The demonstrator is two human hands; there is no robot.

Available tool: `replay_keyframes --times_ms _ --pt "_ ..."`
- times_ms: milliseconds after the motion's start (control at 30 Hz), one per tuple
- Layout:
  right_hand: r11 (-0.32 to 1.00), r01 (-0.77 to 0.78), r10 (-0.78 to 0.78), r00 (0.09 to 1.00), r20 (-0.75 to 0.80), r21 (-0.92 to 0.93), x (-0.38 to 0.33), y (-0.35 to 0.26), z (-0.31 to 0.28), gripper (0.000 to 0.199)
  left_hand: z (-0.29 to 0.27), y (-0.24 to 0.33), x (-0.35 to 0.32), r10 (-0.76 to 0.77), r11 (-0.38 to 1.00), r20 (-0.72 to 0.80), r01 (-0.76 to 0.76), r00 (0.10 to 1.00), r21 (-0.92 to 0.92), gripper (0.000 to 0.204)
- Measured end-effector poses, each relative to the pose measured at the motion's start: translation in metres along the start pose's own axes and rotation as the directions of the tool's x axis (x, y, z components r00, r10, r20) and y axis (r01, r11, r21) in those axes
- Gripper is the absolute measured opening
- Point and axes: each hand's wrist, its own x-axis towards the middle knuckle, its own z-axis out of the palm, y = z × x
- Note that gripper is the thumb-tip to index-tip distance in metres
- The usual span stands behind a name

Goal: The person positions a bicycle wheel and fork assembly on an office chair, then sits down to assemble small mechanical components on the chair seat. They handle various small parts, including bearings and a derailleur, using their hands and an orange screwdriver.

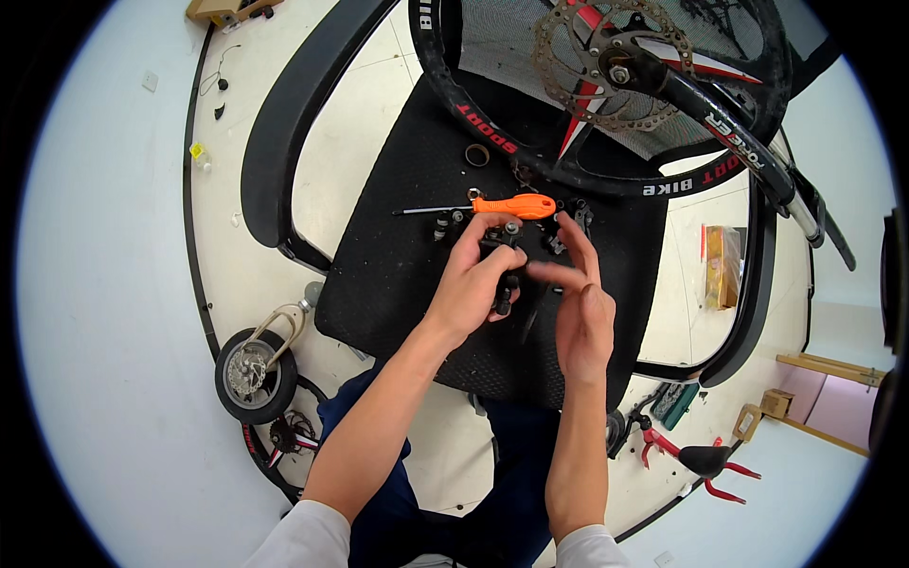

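Note:
My left hand (466, 284) is closed around a small black metal part with bolts (504, 292), held over the black chair seat (374, 303). Its fingers cover much of the part, so its exact kind is unclear. Just to the right, my right hand (582, 327) has its fingers apart and seems to hold nothing; one finger is smeared by motion near the part. A screwdriver (516, 206) with an orange handle lies across the seat beyond both hands. Small black metal pieces (578, 220) lie at the handle's right end, and others (447, 223) below its shaft.
A bicycle wheel (530, 156) with a brake disc (615, 71) and black fork leg (710, 118) rests on the chair's far side. A black ring (476, 154) lies nearby. Armrests (270, 180) flank the seat. A small wheel (254, 376) and red-black parts (703, 461) are on the floor.

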Motion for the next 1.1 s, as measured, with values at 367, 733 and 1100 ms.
replay_keyframes --times_ms 367,733,1100 --pt "0.987 -0.061 0.047 0.994 -0.095 -0.151 0.001 -0.003 0.016 0.053 0.001 0.005 -0.002 0.008 0.995 0.012 -0.007 1.000 -0.099 0.033" --pt "0.969 -0.013 0.026 0.999 0.048 -0.246 -0.002 0.001 -0.006 0.038 -0.002 0.000 0.003 0.024 1.000 -0.139 -0.026 0.990 -0.015 0.032" --pt "0.967 -0.249 0.253 0.964 -0.084 0.062 0.002 0.008 0.011 0.017 -0.002 -0.008 0.004 0.051 0.993 -0.025 -0.048 0.998 0.110 0.033"
